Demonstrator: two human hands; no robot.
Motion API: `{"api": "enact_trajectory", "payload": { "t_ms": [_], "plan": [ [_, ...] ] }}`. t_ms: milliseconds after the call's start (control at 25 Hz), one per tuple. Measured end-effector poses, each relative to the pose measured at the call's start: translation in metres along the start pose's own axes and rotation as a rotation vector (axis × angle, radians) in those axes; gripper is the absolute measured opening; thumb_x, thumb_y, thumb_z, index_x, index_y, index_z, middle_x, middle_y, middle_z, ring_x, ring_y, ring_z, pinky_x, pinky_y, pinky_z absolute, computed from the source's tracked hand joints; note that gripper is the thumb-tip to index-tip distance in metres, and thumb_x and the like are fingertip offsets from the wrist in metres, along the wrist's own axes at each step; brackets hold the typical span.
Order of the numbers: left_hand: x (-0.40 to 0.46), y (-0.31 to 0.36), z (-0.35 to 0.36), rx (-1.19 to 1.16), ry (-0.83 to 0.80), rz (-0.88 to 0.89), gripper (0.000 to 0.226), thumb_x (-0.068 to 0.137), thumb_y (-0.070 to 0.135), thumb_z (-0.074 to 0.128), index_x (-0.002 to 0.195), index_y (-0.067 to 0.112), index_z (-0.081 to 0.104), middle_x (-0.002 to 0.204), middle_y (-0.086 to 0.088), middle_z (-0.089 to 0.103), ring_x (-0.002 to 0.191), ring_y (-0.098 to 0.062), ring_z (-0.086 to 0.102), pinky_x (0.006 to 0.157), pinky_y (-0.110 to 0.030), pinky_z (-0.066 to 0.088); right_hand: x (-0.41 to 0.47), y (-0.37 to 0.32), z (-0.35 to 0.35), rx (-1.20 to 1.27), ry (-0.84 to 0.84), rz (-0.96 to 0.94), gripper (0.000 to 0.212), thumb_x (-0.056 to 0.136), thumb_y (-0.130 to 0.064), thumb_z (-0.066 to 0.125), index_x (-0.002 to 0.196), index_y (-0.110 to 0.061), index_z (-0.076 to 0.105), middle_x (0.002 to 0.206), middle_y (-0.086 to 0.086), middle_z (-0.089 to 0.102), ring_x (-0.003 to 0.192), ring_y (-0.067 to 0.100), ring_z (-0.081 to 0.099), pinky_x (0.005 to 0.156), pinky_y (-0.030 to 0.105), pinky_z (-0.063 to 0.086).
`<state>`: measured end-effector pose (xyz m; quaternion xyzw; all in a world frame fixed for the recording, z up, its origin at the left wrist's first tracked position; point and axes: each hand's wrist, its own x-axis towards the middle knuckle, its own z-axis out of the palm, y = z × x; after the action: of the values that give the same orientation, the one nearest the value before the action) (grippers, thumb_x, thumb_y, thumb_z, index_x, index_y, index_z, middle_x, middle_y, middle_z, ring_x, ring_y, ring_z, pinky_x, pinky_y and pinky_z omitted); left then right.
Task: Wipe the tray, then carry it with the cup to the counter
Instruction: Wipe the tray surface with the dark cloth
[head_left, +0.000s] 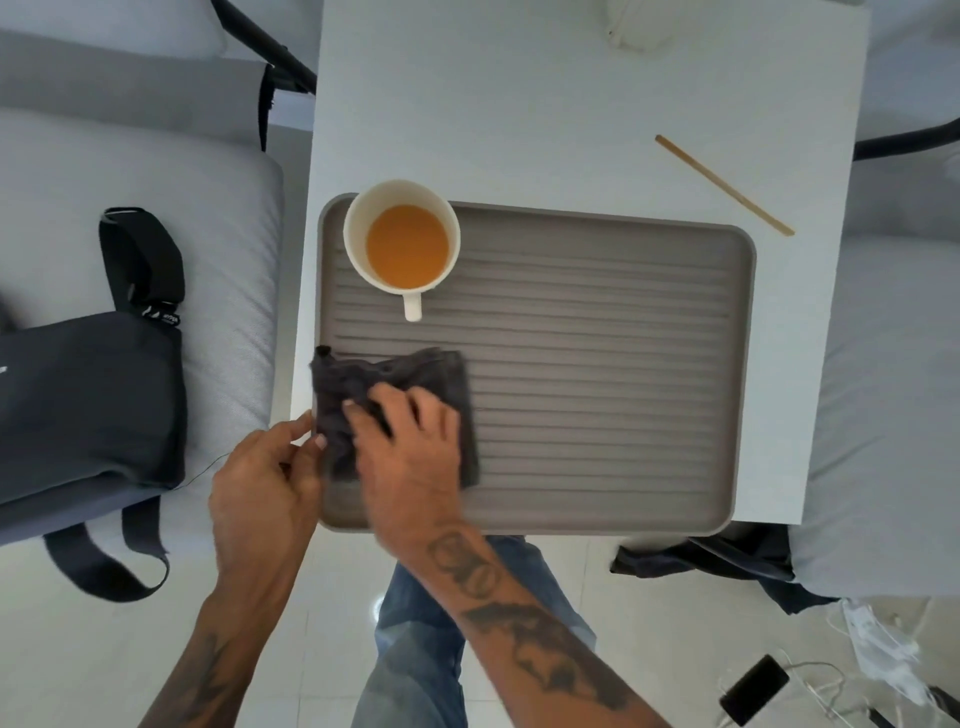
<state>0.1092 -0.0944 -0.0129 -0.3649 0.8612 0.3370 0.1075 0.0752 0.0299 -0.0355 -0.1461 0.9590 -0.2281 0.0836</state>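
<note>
Two hands work at the tray's (597, 364) near left corner: your right hand (410, 441) presses a dark cloth (395, 379) flat, your left hand (270, 478) pinches the rim. Stiff tray; grip both short edges. At its far left corner, the full cup (402, 236) could slosh. Bare bench (519, 119) lies beyond.

Right hand (410, 447) flat on dark grey cloth (395, 410) on ribbed grey tray (597, 374). Left hand (265, 478) pinches tray edge. White cup of orange drink (402, 244) in tray corner.
</note>
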Motion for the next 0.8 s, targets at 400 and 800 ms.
{"api": "enact_trajectory", "payload": {
  "t_ms": [400,800],
  "plan": [
    [0.004,0.002,0.004,0.02,0.051,-0.016,0.025,0.091,0.023,0.069,0.114,0.016,0.074,0.072,-0.003,0.066,0.071,-0.022,0.062,0.071,-0.03,0.043,-0.041,0.158,-0.095,-0.066,-0.012,0.21,0.023,0.083,0.003,0.068,0.104,-0.004,0.072,0.107,0.016,0.062,0.088,0.034,0.054,0.076,0.048,0.051],
    [0.006,0.004,0.0,-0.024,0.0,-0.084,0.023,0.09,0.024,0.068,0.112,0.023,0.074,0.072,0.001,0.07,0.072,-0.02,0.066,0.069,-0.033,0.051,0.004,-0.01,-0.002,0.085,-0.072,0.031,0.029,0.075,-0.014,0.068,0.103,-0.012,0.066,0.106,0.01,0.06,0.086,0.029,0.054,0.067,0.038,0.05]
  ]
}}
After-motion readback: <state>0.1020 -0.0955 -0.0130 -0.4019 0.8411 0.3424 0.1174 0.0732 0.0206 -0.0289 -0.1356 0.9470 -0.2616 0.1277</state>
